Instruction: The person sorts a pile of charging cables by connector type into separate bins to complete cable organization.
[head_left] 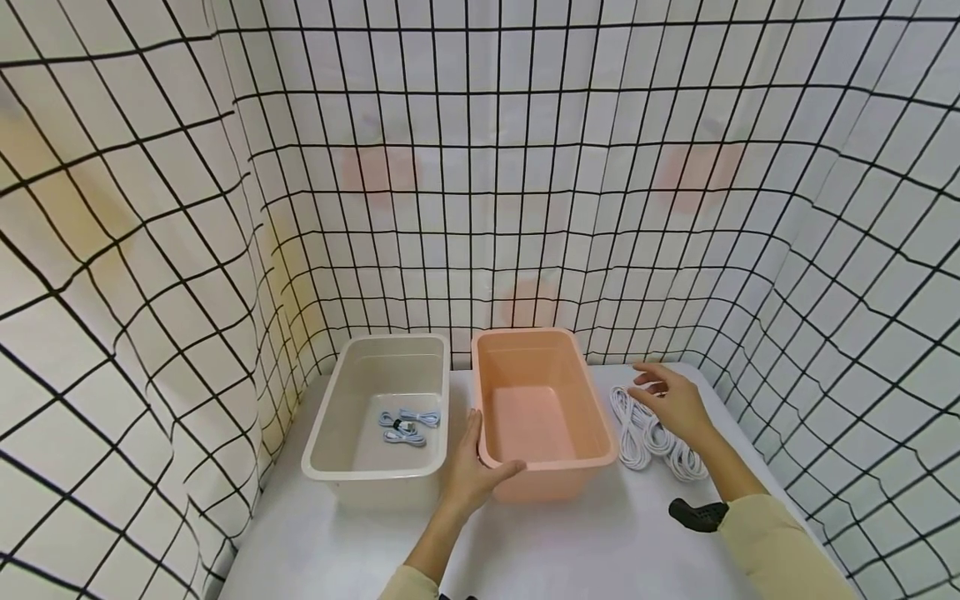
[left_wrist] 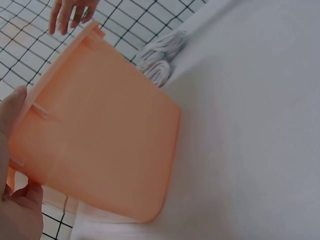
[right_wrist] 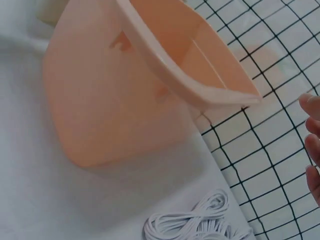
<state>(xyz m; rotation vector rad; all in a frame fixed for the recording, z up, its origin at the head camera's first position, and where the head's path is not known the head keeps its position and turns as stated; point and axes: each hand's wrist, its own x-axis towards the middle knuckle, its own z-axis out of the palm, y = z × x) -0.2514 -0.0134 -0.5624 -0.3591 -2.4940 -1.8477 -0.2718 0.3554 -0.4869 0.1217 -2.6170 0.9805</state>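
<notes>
An orange plastic bin [head_left: 551, 483] stands on the white table, with nothing lying inside it. My left hand [head_left: 468, 475] grips its near left corner, thumb along the front rim and fingers on the left side. From the left wrist view, the thumb and fingers of that hand [left_wrist: 20, 215] bracket the rim. Bundles of white cable [head_left: 633, 429] lie just right of the bin. Over them hovers my right hand [head_left: 675, 404], fingers loosely bent and holding nothing. Only the fingertips of the right hand [right_wrist: 312, 145] show at the edge of the right wrist view.
A cream bin [head_left: 322, 442] stands left of the orange one, with several light blue cable bundles [head_left: 405, 437] on its floor. Black wire grid [head_left: 525, 192] encloses the table [head_left: 585, 550] at the back and both sides.
</notes>
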